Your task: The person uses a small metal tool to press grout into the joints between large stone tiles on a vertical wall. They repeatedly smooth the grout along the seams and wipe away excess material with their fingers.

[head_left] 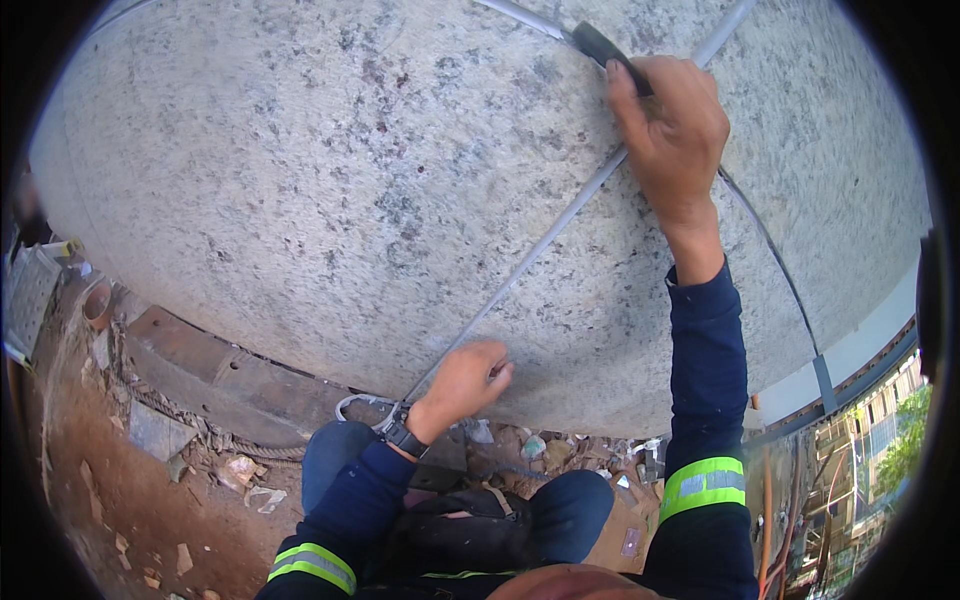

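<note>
A large speckled grey stone slab [350,180] fills most of the head view. A long thin metal straightedge [540,240] lies diagonally across it, running from near the slab's front edge up to the far right. My left hand [468,378] presses down on the near end of the straightedge at the slab's front edge. My right hand [672,128] is far out on the slab, closed around a dark-handled tool [605,45] whose thin metal blade [525,18] points up and to the left, beside the straightedge. Both arms wear dark blue sleeves with reflective bands.
A thin dark line [775,260] crosses the slab's right side. Below the slab's front edge lie rusty metal pieces [220,375], rubble and bare earth [120,500]. My knees [560,505] are right under the edge. Buildings and a tree [880,440] show at lower right.
</note>
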Motion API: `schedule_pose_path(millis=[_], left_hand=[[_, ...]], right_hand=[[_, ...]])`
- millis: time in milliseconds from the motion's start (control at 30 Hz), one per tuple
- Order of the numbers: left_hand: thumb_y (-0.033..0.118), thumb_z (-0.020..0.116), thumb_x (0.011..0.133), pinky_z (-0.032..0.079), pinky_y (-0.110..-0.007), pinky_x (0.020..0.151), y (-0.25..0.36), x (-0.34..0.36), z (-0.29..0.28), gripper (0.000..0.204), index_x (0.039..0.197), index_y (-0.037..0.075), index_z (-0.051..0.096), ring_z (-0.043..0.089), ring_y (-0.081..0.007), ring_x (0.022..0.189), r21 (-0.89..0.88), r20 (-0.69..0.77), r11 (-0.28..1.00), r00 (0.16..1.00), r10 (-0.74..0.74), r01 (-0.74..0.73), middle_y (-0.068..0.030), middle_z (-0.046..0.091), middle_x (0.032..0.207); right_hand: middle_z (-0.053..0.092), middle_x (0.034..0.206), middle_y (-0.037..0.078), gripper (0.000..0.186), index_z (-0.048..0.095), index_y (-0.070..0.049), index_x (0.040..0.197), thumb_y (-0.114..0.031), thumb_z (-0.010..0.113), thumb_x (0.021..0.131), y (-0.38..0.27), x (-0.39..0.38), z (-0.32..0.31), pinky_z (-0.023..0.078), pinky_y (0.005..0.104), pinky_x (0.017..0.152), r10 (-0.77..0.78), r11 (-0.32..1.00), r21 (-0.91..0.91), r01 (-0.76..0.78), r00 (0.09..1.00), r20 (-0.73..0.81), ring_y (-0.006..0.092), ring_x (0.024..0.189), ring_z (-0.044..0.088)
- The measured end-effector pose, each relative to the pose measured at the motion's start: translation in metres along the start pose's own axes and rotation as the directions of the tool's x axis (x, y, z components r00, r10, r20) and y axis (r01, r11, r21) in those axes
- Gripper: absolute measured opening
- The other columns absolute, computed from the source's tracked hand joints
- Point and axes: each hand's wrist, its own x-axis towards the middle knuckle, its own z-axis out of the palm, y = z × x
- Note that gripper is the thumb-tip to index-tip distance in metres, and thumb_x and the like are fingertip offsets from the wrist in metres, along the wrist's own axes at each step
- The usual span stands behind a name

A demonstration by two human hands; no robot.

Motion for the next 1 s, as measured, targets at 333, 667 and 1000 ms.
schedule_pose_path(millis=[333, 667, 1000], left_hand=[[0.018, 0.067, 0.092, 0.049, -0.052, 0.070, -0.004, 0.001, 0.007, 0.021, 0.084, 0.002, 0.056, 0.063, -0.0427, 0.078, 0.022, 0.018, 1.000, 1.000, -0.002, 0.002, -0.0184, 0.062, 0.080], [0.022, 0.074, 0.091, 0.051, -0.046, 0.071, 0.006, 0.000, -0.005, 0.022, 0.096, 0.003, 0.063, 0.064, -0.0385, 0.078, 0.103, -0.161, 0.991, 0.981, 0.105, -0.089, -0.0149, 0.062, 0.084], [0.034, 0.079, 0.093, 0.050, -0.033, 0.064, 0.146, 0.168, -0.194, 0.033, 0.093, 0.003, 0.068, 0.060, -0.0222, 0.067, 0.604, -0.503, 0.772, 0.657, 0.562, -0.197, -0.0087, 0.063, 0.074]], right_hand=[[0.070, 0.082, 0.008, 0.013, 0.073, -0.004, 0.092, -0.017, 0.077, 0.094, -0.016, 0.015, -0.003, 0.050, 0.0343, 0.070, 0.050, 0.999, 0.008, -0.051, 0.996, 0.077, 0.0245, 0.074, 0.065], [0.070, 0.087, 0.011, 0.016, 0.072, -0.003, 0.099, -0.017, 0.078, 0.095, -0.007, 0.032, -0.013, 0.052, 0.0358, 0.069, 0.014, 0.998, 0.050, -0.023, 0.985, 0.174, 0.0284, 0.074, 0.065], [0.064, 0.083, 0.011, 0.017, 0.069, -0.003, 0.096, -0.019, 0.074, 0.097, 0.015, 0.045, -0.060, 0.050, 0.0388, 0.067, -0.009, 0.993, 0.116, -0.026, 0.956, 0.295, 0.0298, 0.073, 0.064]])
